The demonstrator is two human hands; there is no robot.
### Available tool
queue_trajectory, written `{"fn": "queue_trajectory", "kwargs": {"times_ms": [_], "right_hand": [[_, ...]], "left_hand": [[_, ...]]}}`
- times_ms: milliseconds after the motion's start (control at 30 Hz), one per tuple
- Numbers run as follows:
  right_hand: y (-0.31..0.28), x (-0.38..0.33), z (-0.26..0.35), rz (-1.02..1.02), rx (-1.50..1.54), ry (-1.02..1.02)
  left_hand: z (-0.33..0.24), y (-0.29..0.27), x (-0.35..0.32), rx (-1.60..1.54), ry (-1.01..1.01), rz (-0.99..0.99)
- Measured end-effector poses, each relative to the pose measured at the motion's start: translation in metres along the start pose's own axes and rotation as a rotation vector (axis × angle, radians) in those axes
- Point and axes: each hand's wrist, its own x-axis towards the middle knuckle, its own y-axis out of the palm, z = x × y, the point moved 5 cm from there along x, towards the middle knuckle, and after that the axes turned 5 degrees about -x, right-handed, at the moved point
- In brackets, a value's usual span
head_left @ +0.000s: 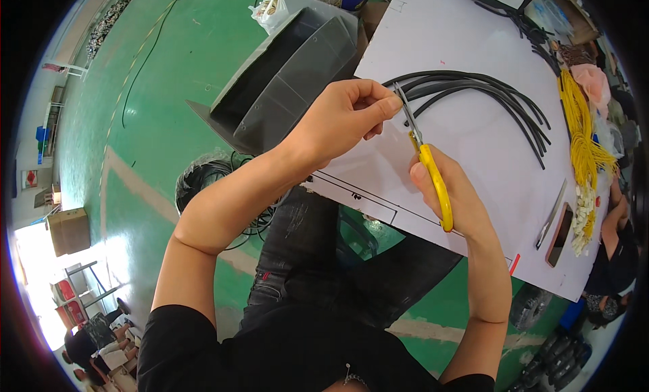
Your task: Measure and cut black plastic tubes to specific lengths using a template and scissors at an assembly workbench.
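My left hand point(351, 114) is closed in a pinch, thumb against forefinger, over the table's left edge. Whatever sits between those fingertips is too small or hidden to make out. Yellow-handled scissors point(435, 182) are gripped in my right hand point(449, 189), their metal blades pointing up and touching or nearly touching the left fingertips. A bundle of black tubes or cables point(497, 91) curves across the white tabletop point(487, 148) just behind the blades. Some of its near ends pass behind my left fingers and the scissors.
A dark grey bin point(291, 74) stands left of the table. At the right lie yellow wires point(581, 128) with white ends, a phone point(560, 236) and a slim metal tool point(551, 216). More black tubing point(520, 20) is at the back. Another person's arm point(614, 219) shows at the right edge.
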Motion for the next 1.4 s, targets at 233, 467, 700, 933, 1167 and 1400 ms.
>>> {"fn": "queue_trajectory", "kwargs": {"times_ms": [233, 467, 700, 933, 1167, 1400], "right_hand": [[0.003, -0.002, -0.01, -0.071, 0.101, 0.17], [0.032, -0.02, -0.006, -0.48, 0.76, -0.065], [0.042, -0.044, -0.017, -0.567, 0.812, -0.231], [-0.004, -0.173, -0.123, -1.383, 1.03, -0.227], [0.0, -0.223, -0.207, -1.689, 0.994, 0.129], [-0.01, -0.219, -0.209, -1.677, 1.021, 0.14]], "left_hand": [[0.003, -0.002, -0.006, 0.026, -0.036, -0.034], [-0.004, 0.028, -0.06, -0.019, -0.015, 0.122], [0.006, 0.052, -0.074, -0.08, -0.189, 0.229], [0.041, -0.036, -0.113, 0.502, -0.132, 0.198], [0.056, -0.074, -0.115, 0.687, -0.179, 0.16], [0.052, -0.068, -0.111, 0.71, -0.159, 0.127]]}}
